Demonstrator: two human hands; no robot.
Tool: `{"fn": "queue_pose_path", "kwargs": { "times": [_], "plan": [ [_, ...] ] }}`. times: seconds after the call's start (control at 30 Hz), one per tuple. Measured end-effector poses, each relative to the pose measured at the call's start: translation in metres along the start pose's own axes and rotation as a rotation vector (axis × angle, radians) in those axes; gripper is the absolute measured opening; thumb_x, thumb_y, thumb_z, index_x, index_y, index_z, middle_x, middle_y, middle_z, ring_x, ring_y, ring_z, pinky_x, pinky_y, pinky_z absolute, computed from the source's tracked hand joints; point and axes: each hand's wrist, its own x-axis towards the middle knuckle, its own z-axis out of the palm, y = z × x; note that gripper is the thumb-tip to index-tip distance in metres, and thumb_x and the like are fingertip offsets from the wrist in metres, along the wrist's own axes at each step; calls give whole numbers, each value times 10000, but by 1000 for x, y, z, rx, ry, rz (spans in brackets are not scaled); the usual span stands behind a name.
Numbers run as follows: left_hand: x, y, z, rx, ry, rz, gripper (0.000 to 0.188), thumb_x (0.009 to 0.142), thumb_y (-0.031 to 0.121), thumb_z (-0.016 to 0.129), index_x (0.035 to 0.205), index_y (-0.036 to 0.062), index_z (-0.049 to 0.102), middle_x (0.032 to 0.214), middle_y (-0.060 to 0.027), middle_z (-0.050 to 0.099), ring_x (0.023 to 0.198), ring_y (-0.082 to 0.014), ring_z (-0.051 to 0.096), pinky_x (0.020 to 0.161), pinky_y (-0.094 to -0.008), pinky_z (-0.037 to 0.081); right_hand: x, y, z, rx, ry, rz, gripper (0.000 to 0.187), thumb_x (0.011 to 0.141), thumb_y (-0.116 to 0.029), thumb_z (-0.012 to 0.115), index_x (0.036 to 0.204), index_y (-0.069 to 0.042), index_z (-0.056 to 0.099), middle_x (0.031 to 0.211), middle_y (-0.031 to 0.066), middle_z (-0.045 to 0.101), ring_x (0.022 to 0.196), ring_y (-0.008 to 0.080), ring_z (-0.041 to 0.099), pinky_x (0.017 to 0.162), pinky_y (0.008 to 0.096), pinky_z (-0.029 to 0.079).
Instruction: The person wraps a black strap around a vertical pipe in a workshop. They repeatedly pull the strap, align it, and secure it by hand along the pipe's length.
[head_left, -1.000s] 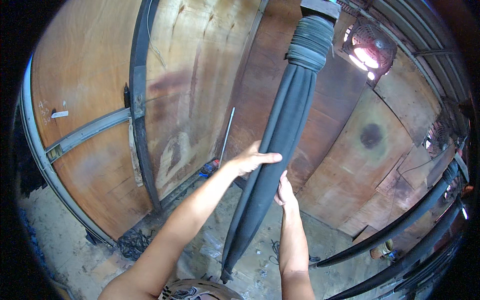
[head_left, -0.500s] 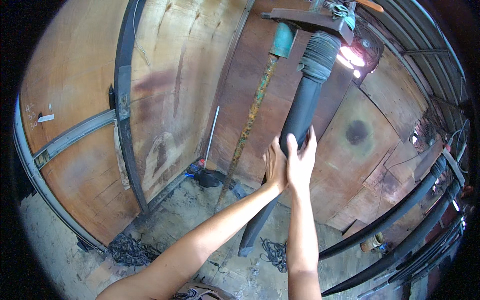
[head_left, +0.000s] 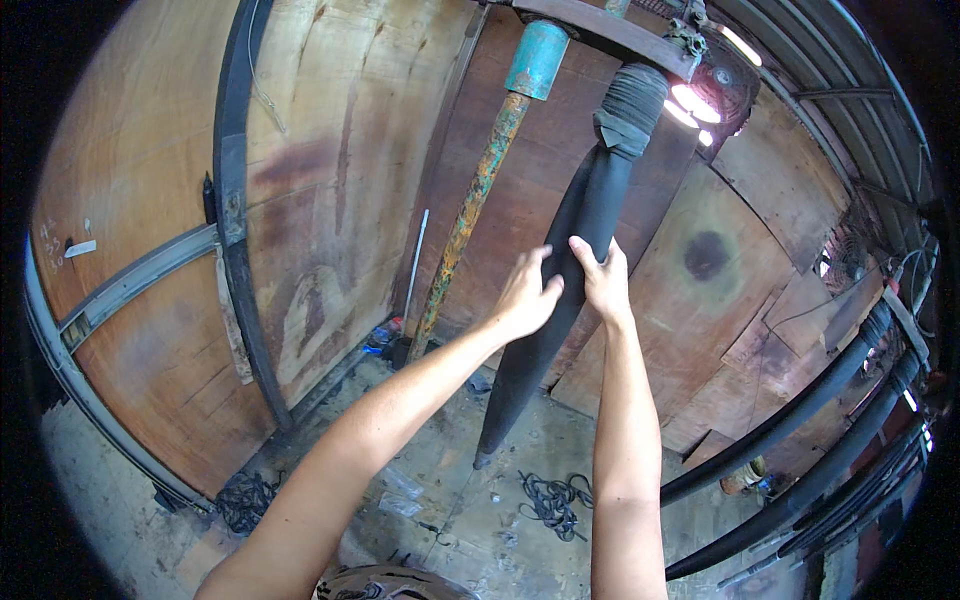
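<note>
A long black flexible sleeve (head_left: 553, 335), rubber-like, hangs at a slant in the middle and narrows to a tip near the floor. Its top is bound by a wound dark strip (head_left: 632, 105) under a metal bar (head_left: 610, 30). At the sleeve's left side is my left hand (head_left: 528, 295), fingers apart and thumb pointing at it; whether it touches, I cannot tell. My right hand (head_left: 606, 283) lies along the right edge with its thumb over the front, thumb and fingers spread.
Left of the sleeve, a rusty pole (head_left: 470, 225) hangs from a teal collar (head_left: 538, 60). More black sleeves (head_left: 790, 435) hang at right. Tangled black strips (head_left: 555, 502) lie on the floor. Wooden panels (head_left: 350, 180) and a fan (head_left: 728, 95) stand behind.
My hands have come apart from their close clasp round the sleeve, the left moving off to its side. The sleeve now looks wider in the middle and its lower tip sits higher in view.
</note>
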Motion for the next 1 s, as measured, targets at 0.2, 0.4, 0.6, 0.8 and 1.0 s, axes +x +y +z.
{"fn": "queue_pose_path", "kwargs": {
  "times": [0.2, 0.4, 0.6, 0.8, 1.0],
  "plan": [
    [70, 49, -22, -134, 302, 186, 373, 1013, 209, 569, 1329, 11, 549, 1294, -217, 629, 1193, -328, 625, 1017, -424, 485, 18, 28, 7, 274, -131, 81, 402, 972, -252, 707, 1258, 13, 606, 1136, 65, 697, 1001, 151, 629, 922, 321, 497],
    [132, 105, -20, -230, 524, 143, 491, 1019, 379, 493, 1278, -33, 559, 1253, -287, 581, 1215, -415, 550, 1062, -487, 404, 19, 26, 21, 349, -188, 82, 438, 986, -275, 688, 1302, 12, 588, 1199, 73, 680, 1083, 164, 605, 989, 334, 464],
    [165, 112, -42, -263, 216, -199, 944, 986, 723, 233, 1367, -86, 535, 1372, -324, 546, 1301, -416, 527, 1082, -499, 404, 15, -4, 22, 241, -243, 101, 552, 967, -310, 706, 1361, 31, 523, 1246, 140, 662, 1154, 215, 601, 1052, 356, 440],
    [172, 109, -53, -377, -43, -200, 1058, 918, 848, 225, 1557, 12, 338, 1602, -245, 319, 1490, -346, 288, 1203, -484, 238, 27, -38, -10, 228, -21, 10, 807, 941, -359, 711, 1526, 54, 339, 1487, 291, 467, 1404, 312, 452, 1139, 387, 376],
    [168, 102, -49, -580, -95, -202, 939, 902, 782, 490, 1464, 30, 490, 1477, -196, 497, 1359, -297, 461, 1150, -457, 333, 103, -109, -28, 90, 210, -24, 737, 974, -538, 564, 1403, 60, 534, 1400, 271, 571, 1327, 334, 538, 1097, 429, 400]
  ]
}}
